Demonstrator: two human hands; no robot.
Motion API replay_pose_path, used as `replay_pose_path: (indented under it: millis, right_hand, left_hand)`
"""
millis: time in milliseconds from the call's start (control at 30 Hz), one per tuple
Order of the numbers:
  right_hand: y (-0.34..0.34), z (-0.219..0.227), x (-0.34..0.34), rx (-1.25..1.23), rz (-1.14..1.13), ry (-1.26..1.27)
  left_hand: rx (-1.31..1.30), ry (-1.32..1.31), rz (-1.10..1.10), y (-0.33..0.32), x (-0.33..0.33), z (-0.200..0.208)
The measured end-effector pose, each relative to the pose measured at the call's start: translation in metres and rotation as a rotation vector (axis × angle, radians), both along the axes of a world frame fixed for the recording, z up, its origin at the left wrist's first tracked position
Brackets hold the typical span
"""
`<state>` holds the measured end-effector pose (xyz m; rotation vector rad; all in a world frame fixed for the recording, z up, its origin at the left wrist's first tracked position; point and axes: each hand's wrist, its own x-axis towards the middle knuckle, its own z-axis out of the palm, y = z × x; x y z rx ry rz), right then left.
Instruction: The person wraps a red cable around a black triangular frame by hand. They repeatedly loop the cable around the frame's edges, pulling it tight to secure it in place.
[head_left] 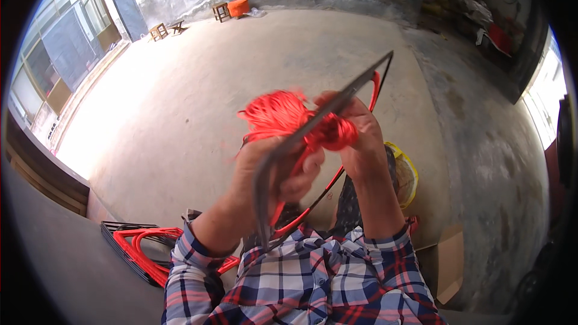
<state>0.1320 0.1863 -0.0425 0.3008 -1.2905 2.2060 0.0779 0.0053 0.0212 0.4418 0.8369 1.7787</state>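
Observation:
A bundle of bright red cord (274,117) is gathered between my two hands in front of my chest, its loops fanning out to the upper left. My left hand (265,171) is closed round its lower part, with fingers curled. On the other side, my right hand (364,135) is closed on the bundle's bunched right end (337,132). A thin black bent frame (301,129) slants across in front of both hands. Red wrapping covers parts of its far side. Which fingers bear the frame is hidden, and motion blurs the cord and my left hand.
To my left lies a stack of black and red frames (141,247). A yellow-rimmed container (409,174) stands by my right leg, with a cardboard piece (450,265) nearer me. Small wooden stools (221,12) and an orange object (238,7) are by the far wall.

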Motion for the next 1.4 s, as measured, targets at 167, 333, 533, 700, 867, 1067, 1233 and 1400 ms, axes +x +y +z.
replay_pose_path:
  millis: [167, 333, 533, 700, 867, 1067, 1233, 1400]
  right_hand:
    - [-0.025, 0.013, 0.022, 0.188, -0.217, 0.054]
    - [-0.027, 0.018, 0.025, 0.268, -0.364, 0.162]
    - [0.050, 0.002, 0.040, -0.444, -0.199, 0.239]
    - [0.069, -0.057, 0.037, -0.327, -0.008, 0.194]
    - [0.005, -0.065, 0.021, -0.160, -0.190, -0.224]
    - [-0.016, -0.055, 0.004, -0.002, -0.055, -0.288]
    - [-0.006, -0.016, -0.010, -0.196, 0.082, -0.085]
    - [-0.009, 0.029, -0.005, -0.227, 0.232, 0.005]
  left_hand:
    - [-0.078, 0.120, 0.184, 0.005, -0.007, -0.004]
    - [-0.132, 0.398, 0.102, 0.002, -0.008, 0.000]
    - [0.086, 0.248, 0.057, -0.015, -0.030, -0.015]
    - [0.036, 0.293, 0.176, -0.023, -0.040, -0.024]
    - [-0.004, 0.256, 0.129, -0.022, -0.038, -0.024]
    - [-0.056, 0.411, 0.047, -0.018, -0.020, -0.014]
    - [0.061, 0.480, -0.008, -0.005, -0.008, -0.012]
    - [0.184, 0.215, -0.230, 0.004, 0.008, -0.001]
